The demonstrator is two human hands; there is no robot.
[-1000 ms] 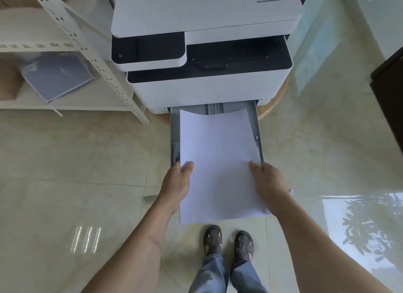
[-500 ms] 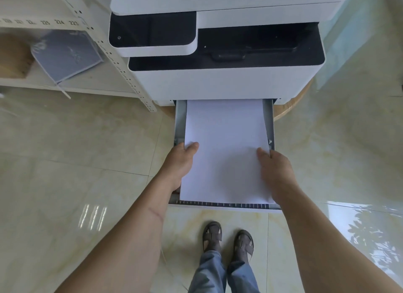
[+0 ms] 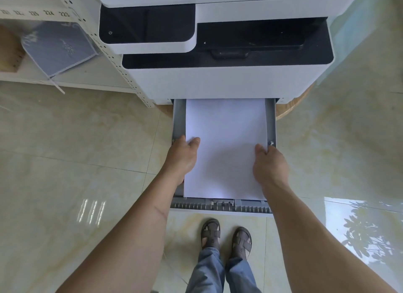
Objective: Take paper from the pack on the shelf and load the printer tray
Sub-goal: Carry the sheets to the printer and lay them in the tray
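Observation:
A stack of white paper (image 3: 225,144) lies inside the grey pulled-out printer tray (image 3: 220,206), its far end under the white and black printer (image 3: 218,79). My left hand (image 3: 182,156) grips the paper's left edge, thumb on top. My right hand (image 3: 269,163) holds the right edge the same way, next to the tray's side wall. The grey paper pack (image 3: 58,49) lies on the white shelf (image 3: 93,80) at the upper left.
The shelf's perforated white post (image 3: 122,74) stands just left of the printer. The printer rests on a round wooden base (image 3: 294,105). My sandalled feet (image 3: 226,236) stand on the glossy tiled floor right below the tray's front edge.
Both hands have carried the paper forward and down into the tray. It now lies flat within the tray walls, where one second ago it hung out over the front.

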